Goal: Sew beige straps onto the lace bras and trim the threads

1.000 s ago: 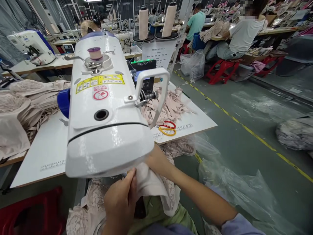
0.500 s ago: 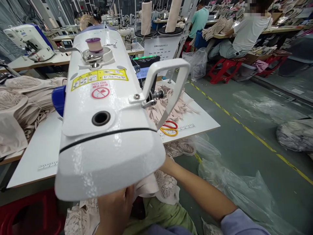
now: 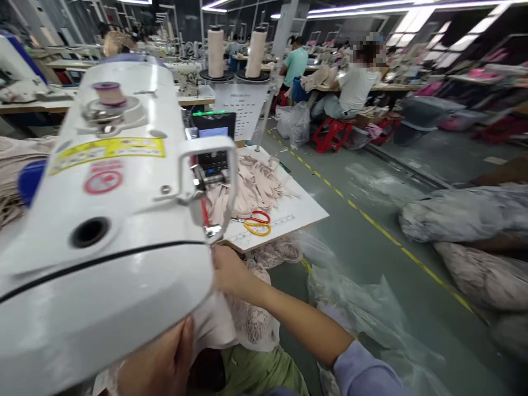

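Note:
A white sewing machine (image 3: pixel 136 214) fills the left of the view and hides much of the work under its head. A beige lace bra (image 3: pixel 251 322) hangs below the head, its plain fabric running to the left and its lace cup on the right. My left hand (image 3: pixel 159 357), under the machine's front, is closed on the plain fabric, its thumb pressed against the fingers. Beside the head's right edge, my right hand (image 3: pixel 233 272) reaches in above the lace part. Its fingertips are hidden behind the machine, so its grip does not show.
Beige straps (image 3: pixel 258 187) lie heaped on the white tabletop (image 3: pixel 303 212), near scissors (image 3: pixel 258 223) with red and yellow handles and a printed ruler. Two thread cones (image 3: pixel 256 52) stand behind. Plastic wrap (image 3: pixel 363 308) covers floor on the right. Co-workers sit farther back.
The view has swung right and lifted, so the machine and table sit farther left. My right hand shows more beside the machine's head. My left hand remains on the fabric.

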`<action>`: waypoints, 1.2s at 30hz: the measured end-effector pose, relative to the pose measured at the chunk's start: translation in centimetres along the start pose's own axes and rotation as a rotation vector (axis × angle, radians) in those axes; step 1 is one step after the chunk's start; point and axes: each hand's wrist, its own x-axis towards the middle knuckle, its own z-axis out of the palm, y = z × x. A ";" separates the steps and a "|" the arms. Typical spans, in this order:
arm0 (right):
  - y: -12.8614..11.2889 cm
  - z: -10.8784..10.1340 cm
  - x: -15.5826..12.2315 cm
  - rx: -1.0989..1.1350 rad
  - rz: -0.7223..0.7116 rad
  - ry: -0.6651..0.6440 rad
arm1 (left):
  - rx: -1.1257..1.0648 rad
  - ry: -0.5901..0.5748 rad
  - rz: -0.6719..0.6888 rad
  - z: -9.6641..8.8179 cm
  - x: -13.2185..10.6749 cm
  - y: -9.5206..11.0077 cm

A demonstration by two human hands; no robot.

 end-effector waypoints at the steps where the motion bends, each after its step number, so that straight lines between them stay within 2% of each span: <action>1: 0.2 0.0 0.0 -0.005 -0.009 0.009 | 0.001 -0.002 0.023 -0.1 0.1 -0.2; 10: 1.3 0.5 -0.3 0.030 -0.085 0.081 | 0.154 0.056 0.108 -0.8 0.3 -0.3; 18: 1.0 -0.1 -0.6 0.037 -0.004 0.049 | 0.139 0.052 0.152 -0.9 0.4 -0.1; 24: 1.2 -0.5 -0.8 0.034 -0.035 0.077 | 0.137 0.053 0.157 -0.7 0.6 0.3; 31: 1.1 -1.0 -1.0 0.036 -0.005 0.080 | 0.113 0.053 0.194 -0.5 1.0 0.5; 36: 1.3 -1.3 -1.2 0.060 -0.001 0.079 | 0.097 0.045 0.168 -0.5 0.7 0.5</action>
